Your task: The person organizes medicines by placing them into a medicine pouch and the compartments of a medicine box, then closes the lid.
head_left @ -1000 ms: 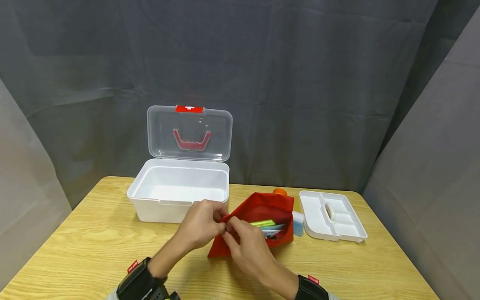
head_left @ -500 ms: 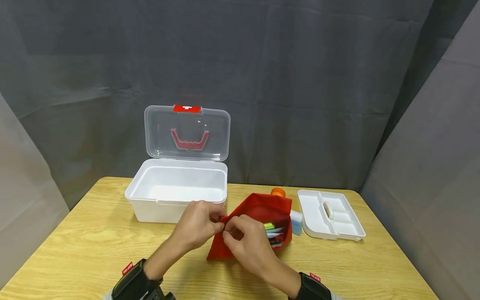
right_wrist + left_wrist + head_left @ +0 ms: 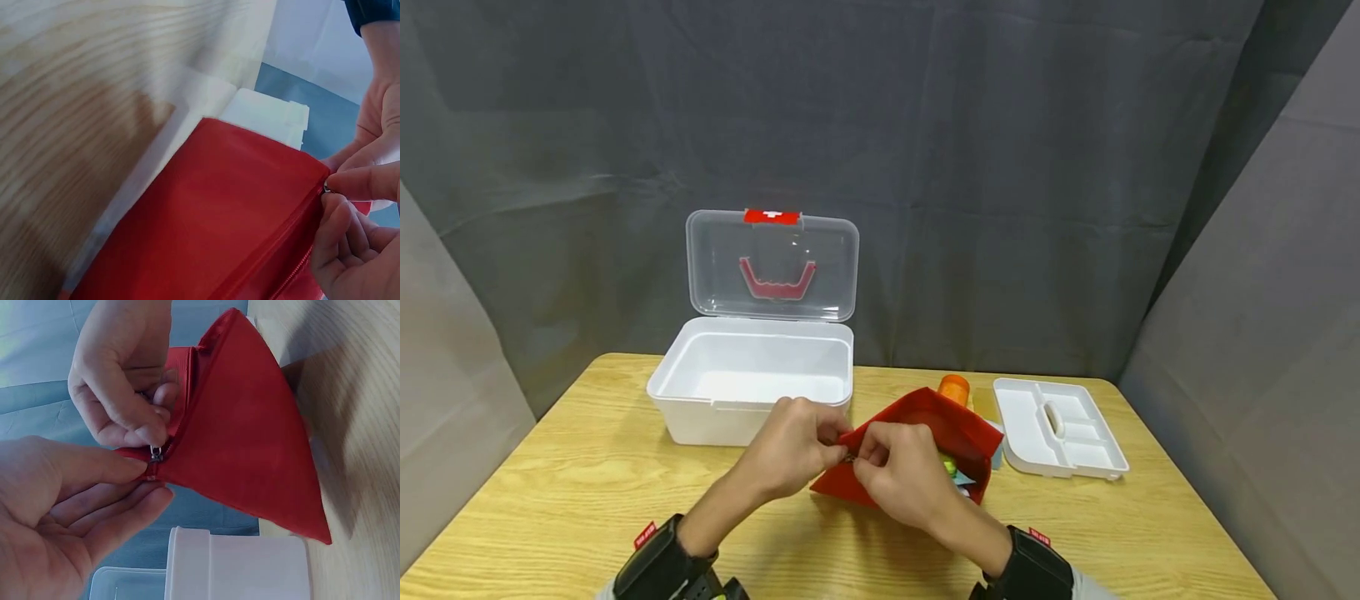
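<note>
You are pinching the corner of the red zip pouch (image 3: 917, 442) with your left hand (image 3: 793, 454), thumb and fingers pressed on the cloth, while your right hand (image 3: 902, 475) is nipping the small metal zip pull (image 3: 155, 454) at that same corner; by my reading you are working the zip, and the next move calls for a steady, straight draw against the left hand's hold. The pouch is lifting off the wooden table (image 3: 550, 500), slack, bright packets showing inside; beyond it the white case (image 3: 752, 383) is standing open, with an orange cap (image 3: 955, 387) and white tray (image 3: 1060, 429) to its right
</note>
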`<action>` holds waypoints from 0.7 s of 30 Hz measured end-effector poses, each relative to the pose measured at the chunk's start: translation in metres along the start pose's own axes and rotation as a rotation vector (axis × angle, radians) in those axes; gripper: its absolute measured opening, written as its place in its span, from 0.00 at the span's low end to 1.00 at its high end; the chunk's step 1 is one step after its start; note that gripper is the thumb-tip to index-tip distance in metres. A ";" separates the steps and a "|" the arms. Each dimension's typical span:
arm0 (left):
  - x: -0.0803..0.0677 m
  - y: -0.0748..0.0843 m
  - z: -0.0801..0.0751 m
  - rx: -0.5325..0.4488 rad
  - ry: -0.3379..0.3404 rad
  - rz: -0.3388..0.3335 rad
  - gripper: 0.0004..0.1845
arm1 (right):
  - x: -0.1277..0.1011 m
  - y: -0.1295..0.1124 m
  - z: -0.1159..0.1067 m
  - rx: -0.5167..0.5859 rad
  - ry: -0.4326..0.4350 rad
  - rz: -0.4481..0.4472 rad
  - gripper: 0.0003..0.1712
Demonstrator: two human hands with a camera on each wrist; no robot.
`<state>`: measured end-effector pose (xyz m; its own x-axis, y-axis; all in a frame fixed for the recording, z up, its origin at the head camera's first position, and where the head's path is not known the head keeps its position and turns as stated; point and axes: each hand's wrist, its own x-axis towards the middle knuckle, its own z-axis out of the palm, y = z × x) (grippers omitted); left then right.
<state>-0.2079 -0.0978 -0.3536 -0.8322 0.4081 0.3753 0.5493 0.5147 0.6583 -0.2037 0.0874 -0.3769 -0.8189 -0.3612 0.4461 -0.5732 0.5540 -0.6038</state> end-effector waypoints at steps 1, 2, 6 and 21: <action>0.001 0.000 0.000 0.000 -0.001 0.004 0.08 | 0.000 -0.001 -0.001 0.000 -0.003 0.007 0.12; 0.001 0.001 -0.001 -0.002 -0.003 0.005 0.08 | 0.000 -0.001 -0.002 0.002 -0.006 0.014 0.12; 0.003 0.002 -0.001 -0.006 -0.013 0.002 0.08 | 0.001 -0.002 -0.006 0.016 -0.021 0.045 0.12; -0.002 -0.012 -0.020 -0.005 -0.029 -0.098 0.09 | -0.003 0.028 -0.036 -0.087 0.018 0.191 0.15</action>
<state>-0.2143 -0.1193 -0.3490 -0.8792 0.3778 0.2903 0.4652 0.5494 0.6941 -0.2163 0.1314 -0.3715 -0.9114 -0.2304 0.3411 -0.4023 0.6739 -0.6197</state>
